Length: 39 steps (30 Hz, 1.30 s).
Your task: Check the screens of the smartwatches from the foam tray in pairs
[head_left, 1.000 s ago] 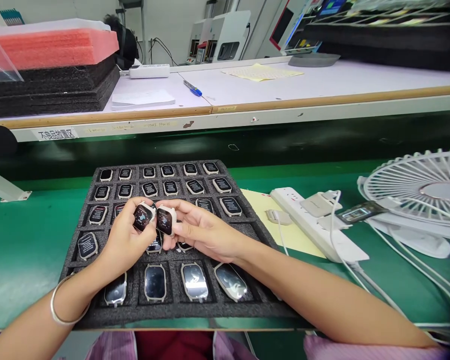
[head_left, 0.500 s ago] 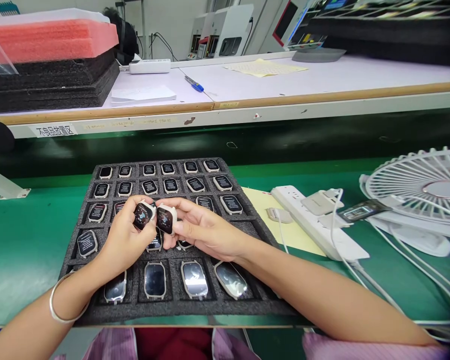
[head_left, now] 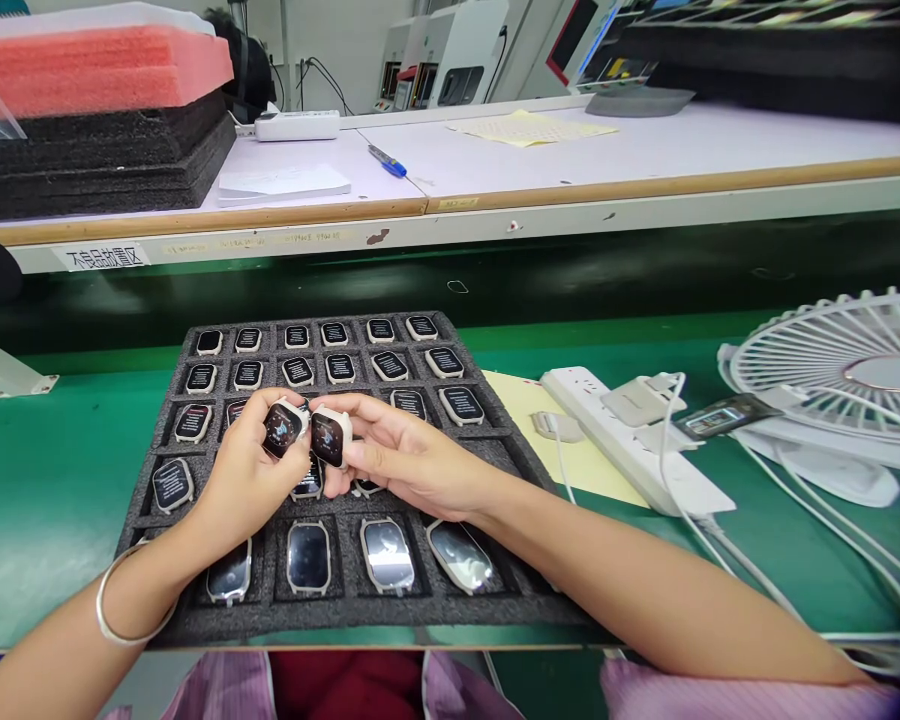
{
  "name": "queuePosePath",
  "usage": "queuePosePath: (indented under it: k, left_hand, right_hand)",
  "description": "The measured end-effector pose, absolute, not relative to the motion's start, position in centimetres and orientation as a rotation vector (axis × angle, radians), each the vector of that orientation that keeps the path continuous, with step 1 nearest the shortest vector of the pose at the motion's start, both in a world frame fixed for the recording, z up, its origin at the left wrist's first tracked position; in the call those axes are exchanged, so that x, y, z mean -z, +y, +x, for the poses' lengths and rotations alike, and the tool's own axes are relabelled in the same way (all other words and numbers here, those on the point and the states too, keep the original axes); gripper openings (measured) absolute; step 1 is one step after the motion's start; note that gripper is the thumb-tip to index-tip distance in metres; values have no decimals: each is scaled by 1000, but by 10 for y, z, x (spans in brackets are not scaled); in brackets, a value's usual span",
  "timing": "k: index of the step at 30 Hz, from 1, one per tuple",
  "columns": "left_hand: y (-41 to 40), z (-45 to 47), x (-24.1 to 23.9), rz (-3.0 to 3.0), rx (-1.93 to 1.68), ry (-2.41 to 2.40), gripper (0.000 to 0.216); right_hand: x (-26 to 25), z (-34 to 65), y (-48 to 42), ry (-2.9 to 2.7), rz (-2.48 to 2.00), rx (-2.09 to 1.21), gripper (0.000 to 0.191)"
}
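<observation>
My left hand (head_left: 247,478) pinches a small smartwatch body (head_left: 282,427) with a lit dark screen. My right hand (head_left: 405,462) grips a second smartwatch body (head_left: 330,437) right beside it, the two almost touching. Both hands hover over the middle of a black foam tray (head_left: 487,590) on the green bench. The tray holds several more watch bodies in its pockets, lit ones (head_left: 341,368) in the far rows and dark ones (head_left: 387,553) in the near row. A silver bangle (head_left: 120,612) is on my left wrist.
A yellow sheet (head_left: 577,462), a white power strip (head_left: 637,455) with plugs and cables, and a white fan (head_left: 840,375) lying flat are to the right. Behind runs a white shelf (head_left: 645,150) with black and pink foam stacks (head_left: 97,120), papers and a pen (head_left: 386,162).
The view has shifted slightly; both hands stay over the tray holding the same two watch bodies, almost unmoved.
</observation>
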<state>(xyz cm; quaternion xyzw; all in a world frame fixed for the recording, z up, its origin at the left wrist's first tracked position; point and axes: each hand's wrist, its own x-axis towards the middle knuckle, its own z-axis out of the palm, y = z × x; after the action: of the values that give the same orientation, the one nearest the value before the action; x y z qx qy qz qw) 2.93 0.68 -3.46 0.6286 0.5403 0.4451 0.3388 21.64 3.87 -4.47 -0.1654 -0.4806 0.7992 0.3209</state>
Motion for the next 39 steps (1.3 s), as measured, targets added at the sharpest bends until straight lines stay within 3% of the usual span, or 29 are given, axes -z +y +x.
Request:
queuePosePath:
  k: [11,16,23,31,39]
  left_hand:
    - [5,29,33,1623,-1151,1351,26]
    - [10,30,32,1260,-1185,1283,48]
    - [9,28,25,892,-1179,1101,59]
    - [10,27,31,970,-1191,1102,48]
    - [11,28,29,968,-1114,1099,39]
  right_hand:
    - [44,218,36,-1305,-452,-2061,50]
    - [40,219,40,-1121,-538,-2082,51]
    - [41,220,52,-972,-670,-2021,30]
    - [43,220,49,-1025,-675,-1999,40]
    - [44,219,50,-1149,-701,-1933,37]
